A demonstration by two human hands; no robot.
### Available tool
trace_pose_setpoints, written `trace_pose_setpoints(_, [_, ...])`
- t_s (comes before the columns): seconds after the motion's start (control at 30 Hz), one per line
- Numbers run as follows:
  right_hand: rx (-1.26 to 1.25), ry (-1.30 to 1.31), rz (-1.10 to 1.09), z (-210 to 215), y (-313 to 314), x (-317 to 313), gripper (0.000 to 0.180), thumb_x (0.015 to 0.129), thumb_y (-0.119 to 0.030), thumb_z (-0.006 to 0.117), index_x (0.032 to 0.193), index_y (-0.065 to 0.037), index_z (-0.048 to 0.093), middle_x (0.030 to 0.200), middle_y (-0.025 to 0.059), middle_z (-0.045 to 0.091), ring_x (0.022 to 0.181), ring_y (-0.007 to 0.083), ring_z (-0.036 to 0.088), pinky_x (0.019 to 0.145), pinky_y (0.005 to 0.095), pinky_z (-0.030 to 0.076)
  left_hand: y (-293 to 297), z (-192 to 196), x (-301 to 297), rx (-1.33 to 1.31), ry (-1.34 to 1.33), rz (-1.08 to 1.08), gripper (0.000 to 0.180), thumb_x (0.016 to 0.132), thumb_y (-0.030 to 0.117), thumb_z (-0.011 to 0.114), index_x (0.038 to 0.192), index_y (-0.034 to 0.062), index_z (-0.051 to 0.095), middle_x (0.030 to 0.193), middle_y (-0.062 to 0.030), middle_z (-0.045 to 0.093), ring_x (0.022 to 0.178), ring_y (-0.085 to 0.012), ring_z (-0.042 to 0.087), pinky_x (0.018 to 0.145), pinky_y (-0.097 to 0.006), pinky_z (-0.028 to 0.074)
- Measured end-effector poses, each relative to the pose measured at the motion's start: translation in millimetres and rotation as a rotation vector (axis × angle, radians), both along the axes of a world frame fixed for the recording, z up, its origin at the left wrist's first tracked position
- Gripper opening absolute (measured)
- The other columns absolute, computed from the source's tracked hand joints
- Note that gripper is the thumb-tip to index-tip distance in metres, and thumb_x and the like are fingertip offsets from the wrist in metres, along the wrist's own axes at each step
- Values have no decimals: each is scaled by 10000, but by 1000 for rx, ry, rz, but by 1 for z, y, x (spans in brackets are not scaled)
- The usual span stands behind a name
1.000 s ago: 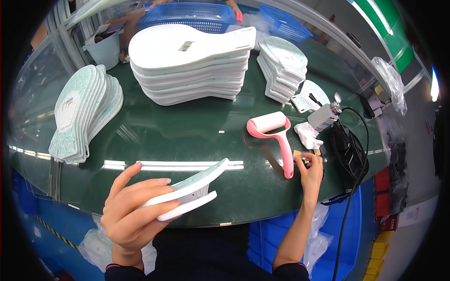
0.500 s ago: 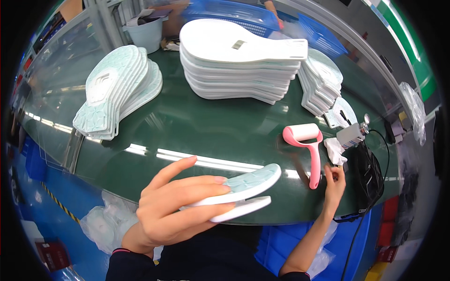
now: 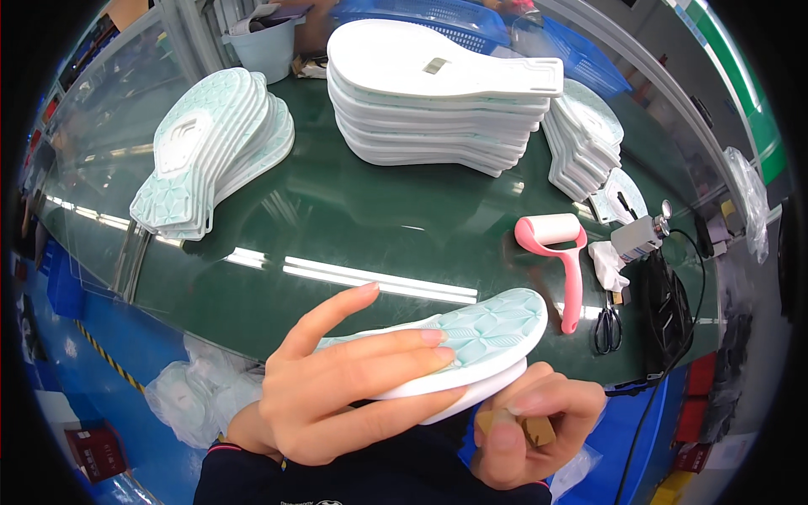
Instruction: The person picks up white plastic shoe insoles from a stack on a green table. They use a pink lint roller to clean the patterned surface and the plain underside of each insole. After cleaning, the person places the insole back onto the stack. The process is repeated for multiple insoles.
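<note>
My left hand [image 3: 362,383] grips a paddle-shaped panel [image 3: 492,328], white with a mint quilted-pattern face, its fingers spread across that face. Under it, against the same hand, shows a second white layer [image 3: 480,394]; whether the two are joined I cannot tell. Close below the panel's right end, my right hand [image 3: 539,421] pinches a small tan block [image 3: 537,430] between thumb and fingers. Right of the panel lies a pink-handled lint roller [image 3: 571,282]. Black-handled scissors [image 3: 608,328] rest farther right, beside a crumpled white tissue [image 3: 608,267].
A tall stack of white panels [image 3: 438,126] stands at the back middle. More mint panels [image 3: 189,156] are piled at left and others [image 3: 585,139] at right. A pump bottle [image 3: 637,238] and black bag [image 3: 665,311] sit at the right edge. Blue baskets [image 3: 454,25] are behind.
My right hand has come from beside the scissors to the panel, now with the tan block in its fingers. My left hand has shifted right, and more of the mint face shows.
</note>
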State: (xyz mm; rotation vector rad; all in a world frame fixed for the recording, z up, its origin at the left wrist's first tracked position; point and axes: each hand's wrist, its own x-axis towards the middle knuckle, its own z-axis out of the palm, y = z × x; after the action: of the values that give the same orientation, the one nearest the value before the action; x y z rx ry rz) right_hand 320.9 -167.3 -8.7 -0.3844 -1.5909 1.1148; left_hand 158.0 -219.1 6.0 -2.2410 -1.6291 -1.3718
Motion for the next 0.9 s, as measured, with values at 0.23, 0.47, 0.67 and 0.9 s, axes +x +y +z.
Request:
trace_pose_setpoints(0.23, [75, 21, 102, -3, 1, -9, 296, 702, 47, 570, 903, -22, 365, 671, 92, 468, 492, 124, 447, 536, 242, 445, -3, 4, 0, -25, 21, -25, 71, 723, 153, 651, 791, 150, 671, 847, -41, 659, 825, -175, 646, 953, -484, 350])
trace_pose_setpoints(0.47, [89, -96, 43, -1, 1, -3, 322, 672, 35, 605, 895, -41, 386, 705, 73, 477, 585, 97, 435, 638, 213, 376, -4, 4, 0, -7, 39, -40, 94, 719, 170, 656, 805, 138, 674, 850, -40, 662, 825, -180, 647, 964, -494, 332])
trace_pose_setpoints(0.67, [46, -112, 81, 7, -2, -5, 315, 656, 61, 650, 895, -28, 466, 773, 86, 511, 672, 134, 509, 683, 249, 416, -5, 0, 0, 5, 35, -23, 106, 711, 156, 664, 817, 148, 668, 870, -27, 657, 846, -166, 643, 958, -472, 344])
trace_pose_setpoints(0.9, [-105, 173, -78, 0, 8, 1, 310, 731, 58, 574, 948, -12, 364, 717, 103, 482, 582, 138, 505, 544, 261, 474, -3, -7, -5, -8, -135, -123, 60, 751, 155, 642, 804, 136, 660, 861, -50, 651, 834, -196, 641, 980, -490, 305])
